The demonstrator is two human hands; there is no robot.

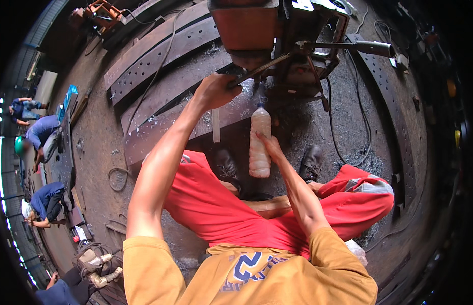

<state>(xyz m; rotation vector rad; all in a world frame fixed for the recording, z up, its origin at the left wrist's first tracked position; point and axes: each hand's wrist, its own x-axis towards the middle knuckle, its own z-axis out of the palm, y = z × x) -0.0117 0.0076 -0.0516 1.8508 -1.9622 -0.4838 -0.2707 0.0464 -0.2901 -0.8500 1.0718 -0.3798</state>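
Note:
My left hand (216,91) is closed around the end of a metal lever handle (267,66) on a drilling machine (249,28) with a reddish-brown body. In my right hand (270,145) is a clear plastic bottle (260,124) of whitish liquid, its fingers wrapped round the side. The bottle's narrow top points away from me, toward the lower part of the machine where the lever arm passes. Under the machine lies a dark steel plate (196,124), with metal shavings scattered over it. The drill's tip is hard to make out in the shadow.
Long steel plates with holes (188,36) lie at the far left, and another perforated plate (381,76) is at the right. A black cable (367,133) loops over the floor. Several people (46,129) bend over work at the left. My shoes (311,161) flank the bottle.

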